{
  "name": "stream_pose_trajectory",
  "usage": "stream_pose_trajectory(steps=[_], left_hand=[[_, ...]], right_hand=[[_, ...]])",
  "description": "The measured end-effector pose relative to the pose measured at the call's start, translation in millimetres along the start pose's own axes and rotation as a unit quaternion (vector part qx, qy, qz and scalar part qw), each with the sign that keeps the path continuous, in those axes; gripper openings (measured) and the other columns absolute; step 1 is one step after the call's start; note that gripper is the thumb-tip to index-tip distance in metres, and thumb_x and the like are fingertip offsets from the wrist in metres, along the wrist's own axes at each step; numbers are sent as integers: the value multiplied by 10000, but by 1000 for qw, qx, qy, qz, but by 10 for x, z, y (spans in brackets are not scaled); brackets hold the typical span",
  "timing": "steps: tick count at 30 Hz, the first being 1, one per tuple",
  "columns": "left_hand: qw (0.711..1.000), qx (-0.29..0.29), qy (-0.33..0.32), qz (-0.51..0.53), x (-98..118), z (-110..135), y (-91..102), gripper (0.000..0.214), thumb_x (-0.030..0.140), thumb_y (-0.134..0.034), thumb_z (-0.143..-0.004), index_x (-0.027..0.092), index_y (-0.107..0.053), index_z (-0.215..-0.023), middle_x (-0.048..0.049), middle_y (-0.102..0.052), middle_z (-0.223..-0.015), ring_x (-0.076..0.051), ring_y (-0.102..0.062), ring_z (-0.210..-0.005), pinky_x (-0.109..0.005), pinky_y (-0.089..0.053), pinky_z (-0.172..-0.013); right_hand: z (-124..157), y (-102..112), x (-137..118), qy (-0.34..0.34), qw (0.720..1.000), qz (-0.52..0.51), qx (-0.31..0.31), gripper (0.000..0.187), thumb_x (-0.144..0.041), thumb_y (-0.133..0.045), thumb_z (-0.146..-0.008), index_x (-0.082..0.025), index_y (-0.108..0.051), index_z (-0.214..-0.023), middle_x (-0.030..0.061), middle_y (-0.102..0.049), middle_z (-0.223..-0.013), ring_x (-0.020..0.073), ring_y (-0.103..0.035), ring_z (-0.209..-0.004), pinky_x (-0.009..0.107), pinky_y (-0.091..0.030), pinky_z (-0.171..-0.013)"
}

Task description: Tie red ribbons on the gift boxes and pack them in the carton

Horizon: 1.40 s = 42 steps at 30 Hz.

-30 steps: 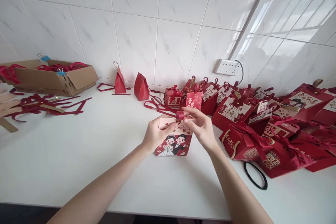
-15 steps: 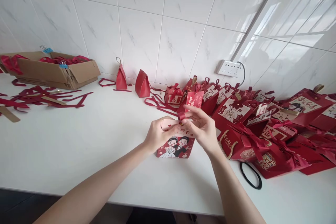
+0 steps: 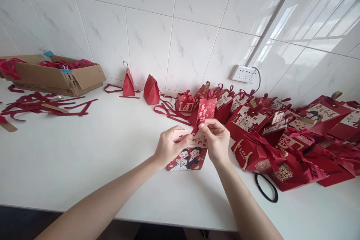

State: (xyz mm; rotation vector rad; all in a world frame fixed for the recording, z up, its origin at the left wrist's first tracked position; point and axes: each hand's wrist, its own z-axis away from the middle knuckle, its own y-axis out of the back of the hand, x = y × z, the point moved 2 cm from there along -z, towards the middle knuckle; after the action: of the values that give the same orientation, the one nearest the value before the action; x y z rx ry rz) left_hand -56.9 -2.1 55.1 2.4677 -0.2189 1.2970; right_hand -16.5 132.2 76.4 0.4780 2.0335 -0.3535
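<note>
Gift box (image 3: 188, 159) in left hand (image 3: 168, 147)

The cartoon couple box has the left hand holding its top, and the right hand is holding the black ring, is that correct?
Not quite: the head view shows the right hand pinching the red ribbon, while the black ring lies on the table. The left hand does hold the top of the box.

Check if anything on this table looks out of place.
Perhaps the black ring: it lies on the table in front of the red gift boxes, matching neither them nor the ribbons. The held gift box looks undamaged where visible.
</note>
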Motion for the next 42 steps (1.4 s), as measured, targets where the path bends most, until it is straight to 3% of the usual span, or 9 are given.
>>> stream_pose_trajectory(steps=[7, 11, 14, 16, 21, 27, 32, 36, 42], left_hand=[[990, 140, 4, 13, -121, -8, 102, 247, 366, -497, -841, 199, -583, -1002, -46, -667, -951, -171, -628, -877, -274, -497, -775], [996, -11, -72, 53, -135, 20, 44, 431, 394, -322, -905, 221, -448, -1279, -83, -482, -1328, -227, -448, -1220, -373, -382, -1011], [987, -86, -136, -7, -133, 49, 17, 416, 351, -307, -908, 196, -501, -1241, -94, -380, -1407, -253, -351, -1288, -422, -306, -1068], [982, -68, -166, -52, -133, 32, 38, 335, 291, -362, -892, 191, -573, -1132, -107, -442, -1352, -247, -427, -1222, -426, -357, -1027], [975, 105, -167, -97, -132, -117, 197, 225, 252, -512, -822, 201, -555, -1037, -94, -562, -1140, -212, -505, -1096, -369, -449, -889], [999, 6, -12, 34, -105, -197, 218, 283, 384, -618, -755, 181, -600, -950, -58, -659, -968, -185, -615, -905, -283, -486, -790], [999, 18, 26, 43, -35, -164, 195, 214, 376, -624, -745, 162, -616, -742, -15, -672, -716, -142, -623, -666, -223, -480, -614], [999, 19, 25, 40, -24, -166, 207, 182, 344, -630, -742, 165, -609, -714, 3, -670, -702, -122, -612, -632, -200, -464, -578], [998, 27, -2, 52, -27, -154, 198, 168, 334, -588, -775, 167, -604, -763, -4, -674, -746, -118, -618, -643, -198, -477, -589]], right_hand=[[213, -207, -24, 198, 958, 205, 14, 218, -337, -589, -788, -221, -508, -954, 99, -529, -1103, 240, -492, -1078, 438, -410, -911], [252, -295, 105, 107, 970, 189, -107, 486, -414, -608, -763, -202, -406, -1151, 128, -508, -1153, 252, -508, -1066, 431, -461, -859], [181, -242, 153, 24, 988, 109, -106, 466, -423, -580, -779, -203, -383, -1140, 98, -556, -1090, 210, -575, -944, 355, -503, -771], [105, -168, 168, -31, 995, 60, -78, 352, -429, -553, -793, -214, -437, -1046, 51, -604, -946, 178, -601, -800, 304, -505, -673], [-30, -26, 200, -112, 988, -31, -103, 263, -453, -592, -748, -197, -540, -779, -22, -583, -629, 146, -563, -561, 255, -448, -537], [-12, -9, 188, -105, 979, -33, -172, 262, -431, -644, -714, -179, -586, -760, -14, -593, -639, 128, -548, -537, 230, -422, -499], [20, -51, 141, 59, 986, 107, -118, 209, -353, -568, -801, -187, -536, -924, 27, -611, -801, 162, -595, -717, 269, -483, -596], [87, -96, 58, 337, 909, 245, -27, 297, -191, -595, -786, -210, -484, -1061, 80, -539, -993, 191, -560, -931, 347, -503, -760], [129, -116, 69, 405, 858, 315, -34, 189, -140, -587, -810, -215, -563, -981, 80, -525, -980, 173, -580, -843, 316, -520, -685]])
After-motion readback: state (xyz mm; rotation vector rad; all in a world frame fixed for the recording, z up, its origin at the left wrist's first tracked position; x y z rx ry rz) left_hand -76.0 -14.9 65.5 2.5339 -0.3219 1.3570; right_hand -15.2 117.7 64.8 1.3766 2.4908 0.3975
